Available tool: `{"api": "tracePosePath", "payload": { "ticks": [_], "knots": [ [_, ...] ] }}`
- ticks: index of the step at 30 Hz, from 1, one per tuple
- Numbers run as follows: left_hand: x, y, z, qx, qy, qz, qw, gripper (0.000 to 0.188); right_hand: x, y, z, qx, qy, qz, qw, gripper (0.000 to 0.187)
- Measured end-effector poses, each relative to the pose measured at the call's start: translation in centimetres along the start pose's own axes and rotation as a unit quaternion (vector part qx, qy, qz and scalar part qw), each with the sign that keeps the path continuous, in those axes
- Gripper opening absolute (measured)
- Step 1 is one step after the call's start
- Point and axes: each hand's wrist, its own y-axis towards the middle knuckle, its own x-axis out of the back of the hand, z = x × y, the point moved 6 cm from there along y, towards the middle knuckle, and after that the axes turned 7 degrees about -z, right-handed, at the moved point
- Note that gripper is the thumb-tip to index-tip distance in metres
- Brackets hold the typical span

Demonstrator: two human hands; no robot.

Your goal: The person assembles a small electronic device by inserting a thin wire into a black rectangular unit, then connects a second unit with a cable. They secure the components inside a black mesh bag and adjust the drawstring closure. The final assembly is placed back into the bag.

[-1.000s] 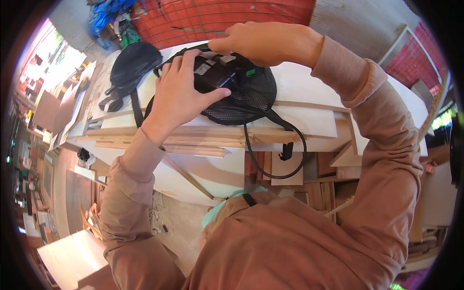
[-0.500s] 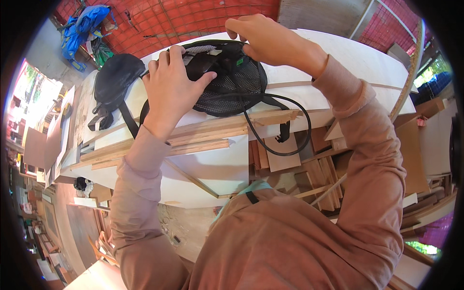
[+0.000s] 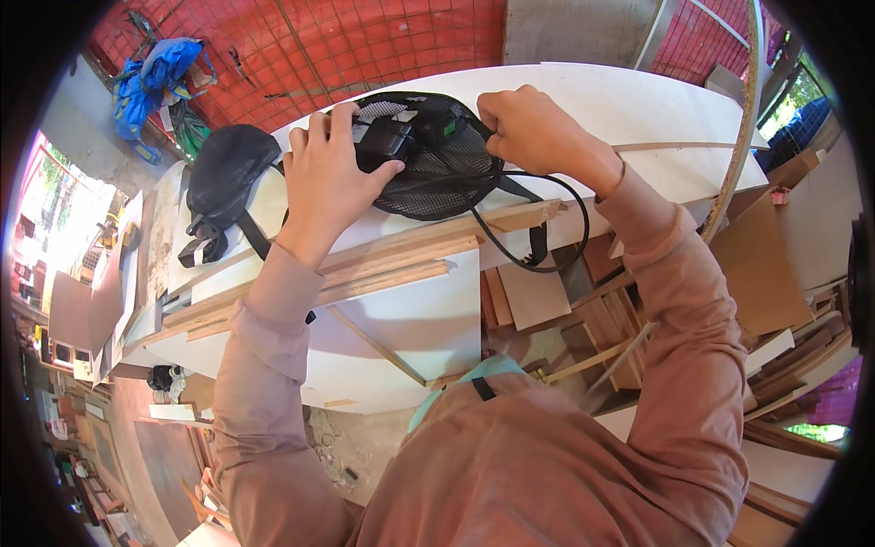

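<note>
A black mesh bag (image 3: 437, 182) lies on the white tabletop with its top side open. Inside are a black box-shaped device (image 3: 383, 141) and a dark piece with a small green mark (image 3: 448, 128). My left hand (image 3: 328, 173) grips the bag's left side, its thumb reaching over beside the device. At the right rim, my right hand (image 3: 542, 132) is closed, fingertips curled against the edge; what they pinch is hidden. A black cable (image 3: 586, 228) loops out of the bag past the table's front edge. Left of my left hand lies a black padded pouch (image 3: 232, 169) with straps.
Wooden strips (image 3: 392, 264) lie along the near side of the white table (image 3: 583, 96). Wood offcuts (image 3: 620, 337) are stacked below on the right. A red wall with wire grid (image 3: 365, 46) stands behind, and blue bags (image 3: 164, 73) hang at the far left.
My right hand has moved right and down, from above the bag's top to its right rim. More of the black device shows inside. My left hand stays on the bag's left side.
</note>
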Motion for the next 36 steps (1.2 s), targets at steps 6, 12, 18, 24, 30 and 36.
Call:
{"api": "tracePosePath", "payload": {
  "ticks": [6, 12, 18, 24, 30, 36],
  "knots": [
    [0.0, 0.2, -0.9, 0.023, 0.017, 0.046, 0.999, 0.073, 1.3, 0.0, -0.4, -0.050, -0.111, 0.006, 0.993, 0.018],
    [-0.3, 1.2, -1.6, 0.010, 0.031, 0.080, 0.996, 0.077, 1.3, 0.7, 0.2, -0.045, -0.114, -0.022, 0.992, 0.024],
    [0.0, 1.9, -1.2, -0.016, 0.035, 0.108, 0.993, 0.086, -0.6, 1.7, 3.2, 0.159, -0.080, -0.017, 0.984, 0.044],
    [-0.3, 1.9, -0.4, -0.006, 0.029, 0.149, 0.988, 0.092, -2.5, 5.9, 4.5, 0.175, -0.233, 0.113, 0.950, 0.093],
    [-1.4, 2.2, 1.1, -0.005, -0.005, 0.186, 0.983, 0.087, -3.6, 9.1, 4.7, 0.158, -0.254, 0.237, 0.924, 0.101],
    [-0.9, 3.2, 0.6, -0.011, 0.010, 0.197, 0.980, 0.078, -2.2, 9.3, 3.2, 0.157, -0.223, 0.232, 0.933, 0.097]
  ]
}}
